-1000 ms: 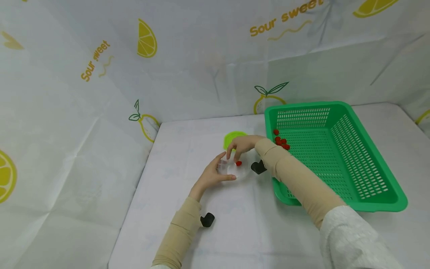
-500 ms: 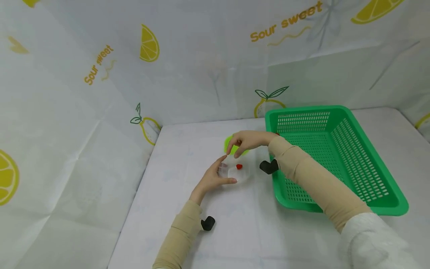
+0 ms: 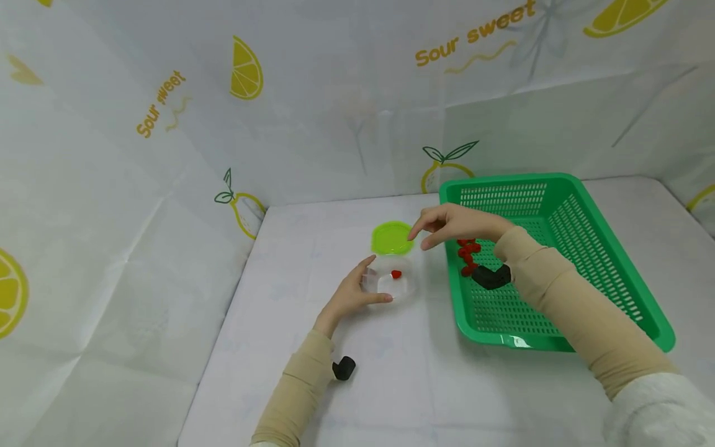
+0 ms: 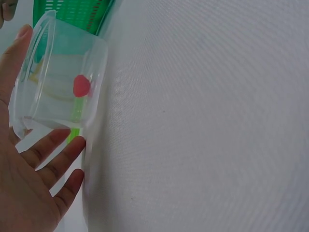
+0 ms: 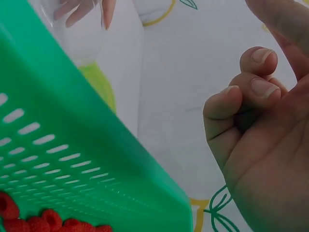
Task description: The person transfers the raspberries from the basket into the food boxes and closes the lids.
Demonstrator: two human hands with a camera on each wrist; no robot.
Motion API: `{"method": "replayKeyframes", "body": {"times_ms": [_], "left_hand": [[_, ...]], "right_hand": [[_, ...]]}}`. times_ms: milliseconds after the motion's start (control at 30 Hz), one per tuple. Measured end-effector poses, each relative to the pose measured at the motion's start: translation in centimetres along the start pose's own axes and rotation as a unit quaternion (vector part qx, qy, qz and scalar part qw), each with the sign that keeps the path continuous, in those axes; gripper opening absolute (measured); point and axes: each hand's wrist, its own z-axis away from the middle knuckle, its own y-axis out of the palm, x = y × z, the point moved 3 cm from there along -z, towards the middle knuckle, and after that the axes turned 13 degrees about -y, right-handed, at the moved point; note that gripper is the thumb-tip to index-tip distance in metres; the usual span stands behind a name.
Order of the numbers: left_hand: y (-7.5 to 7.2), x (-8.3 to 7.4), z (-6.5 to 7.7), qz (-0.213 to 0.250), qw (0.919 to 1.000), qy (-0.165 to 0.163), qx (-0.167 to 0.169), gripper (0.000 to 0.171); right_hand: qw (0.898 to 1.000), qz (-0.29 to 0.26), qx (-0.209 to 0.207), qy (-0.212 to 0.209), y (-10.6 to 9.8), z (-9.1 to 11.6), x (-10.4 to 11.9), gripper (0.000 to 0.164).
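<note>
My left hand (image 3: 352, 292) holds a clear plastic container (image 3: 403, 287) standing on the table, thumb on one side and fingers on the other. One raspberry (image 4: 81, 86) lies inside it near the bottom. Just behind the container is a bright green lid (image 3: 391, 238). My right hand (image 3: 460, 222) is above the left rim of a green basket (image 3: 610, 242), holding nothing; its index finger reaches out while the other fingers bend loosely, as the right wrist view shows. Several raspberries (image 5: 50, 220) lie along the basket's left side, partly behind the right wrist in the head view.
A white cloth covers the table (image 3: 391, 372), and a lemon-print sheet (image 3: 335, 124) hangs behind and to the left. The basket's tall slotted wall stands between the raspberries and the container. Each wrist carries a black camera mount (image 3: 344, 368).
My right hand has let go of the raspberry in the container, lifted away and moved right to the basket's rim. The lid is now uncovered. My left hand stays at the container.
</note>
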Motion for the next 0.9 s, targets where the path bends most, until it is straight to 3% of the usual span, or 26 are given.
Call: {"method": "replayKeyframes", "body": {"times_ms": [200,533,900], "left_hand": [[-0.2,0.0,0.0,0.0,0.9999,0.01,-0.001,0.101],[0.0,0.0,-0.1,0.005,1.0,0.007,0.002,0.101],[0.1,0.4,-0.3,0.004,1.0,0.005,0.001,0.1]], "right_hand": [[0.998,-0.036,-0.046,0.028,-0.9,2.4,-1.3,0.025],[0.992,-0.075,-0.078,0.069,-1.9,5.9,-4.9,0.034],[0.985,-0.091,-0.107,0.099,-2.5,7.8,-9.0,0.041]]}}
